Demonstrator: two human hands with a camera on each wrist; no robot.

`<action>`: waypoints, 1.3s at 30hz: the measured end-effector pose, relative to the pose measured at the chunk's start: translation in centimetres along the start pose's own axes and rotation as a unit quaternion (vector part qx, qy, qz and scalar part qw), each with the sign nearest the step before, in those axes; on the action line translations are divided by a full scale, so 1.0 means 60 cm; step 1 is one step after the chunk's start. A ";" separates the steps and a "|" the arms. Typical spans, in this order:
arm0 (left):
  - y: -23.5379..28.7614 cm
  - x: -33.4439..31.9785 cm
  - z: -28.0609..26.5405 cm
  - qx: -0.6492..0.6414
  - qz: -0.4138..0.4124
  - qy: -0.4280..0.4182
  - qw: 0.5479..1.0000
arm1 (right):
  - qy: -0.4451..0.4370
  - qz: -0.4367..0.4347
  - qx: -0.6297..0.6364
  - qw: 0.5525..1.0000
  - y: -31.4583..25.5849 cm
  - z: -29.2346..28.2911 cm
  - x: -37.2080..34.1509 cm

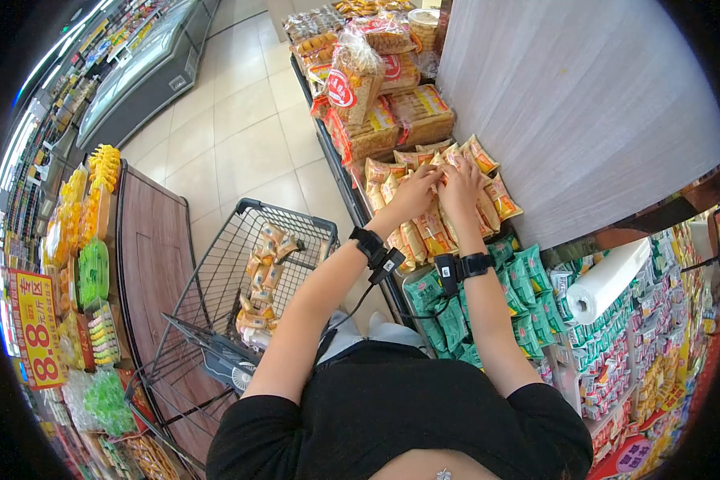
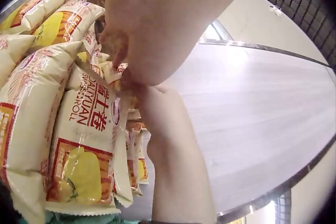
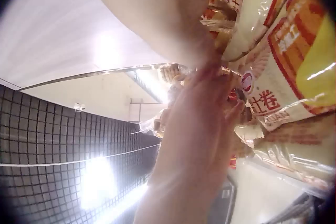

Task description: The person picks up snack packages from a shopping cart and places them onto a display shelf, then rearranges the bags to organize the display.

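Both hands reach into a pile of cream-yellow wrapped Swiss roll packets (image 1: 432,232) on the shelf. My left hand (image 1: 413,194) comes in from the left, its fingertips down among the packets. Right beside it, my right hand (image 1: 459,189) bends down over the same spot, and the two hands nearly meet. In the left wrist view, a packet (image 2: 86,124) printed with Swiss roll lettering lies close below the bent fingers. Another packet (image 3: 281,71) lies beside the hands in the right wrist view. Whether either hand grips a packet I cannot tell; the fingertips are mostly hidden.
A wire shopping cart (image 1: 284,210) with several wrapped packets (image 1: 262,272) stands at the left. Bagged bread (image 1: 356,84) is stacked beyond the pile, and green packets (image 1: 450,316) lie nearer. A tall pale panel (image 1: 568,104) borders the right, with a white plastic roll (image 1: 612,280) below.
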State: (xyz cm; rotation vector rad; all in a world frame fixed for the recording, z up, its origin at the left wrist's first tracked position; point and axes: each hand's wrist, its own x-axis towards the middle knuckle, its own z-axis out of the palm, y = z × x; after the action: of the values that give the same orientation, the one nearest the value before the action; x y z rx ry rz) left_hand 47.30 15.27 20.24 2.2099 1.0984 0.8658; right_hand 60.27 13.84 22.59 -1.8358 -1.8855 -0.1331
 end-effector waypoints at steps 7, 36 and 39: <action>-0.002 0.008 0.004 -0.010 0.003 -0.001 1.000 | 0.010 0.029 -0.009 0.999 0.002 0.013 0.008; -0.147 -0.410 -0.212 -0.278 -0.345 0.456 0.772 | 0.093 -0.167 0.296 0.936 -0.181 -0.061 -0.037; -0.190 -0.485 -0.185 -0.293 -0.427 0.478 0.710 | 0.049 -0.196 0.316 0.927 -0.235 -0.048 -0.078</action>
State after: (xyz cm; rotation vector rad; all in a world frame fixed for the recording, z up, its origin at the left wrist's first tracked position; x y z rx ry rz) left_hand 19.95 -0.92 10.73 0.4550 1.7144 1.6040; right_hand 47.39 7.24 26.97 -0.9992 -1.9068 0.2239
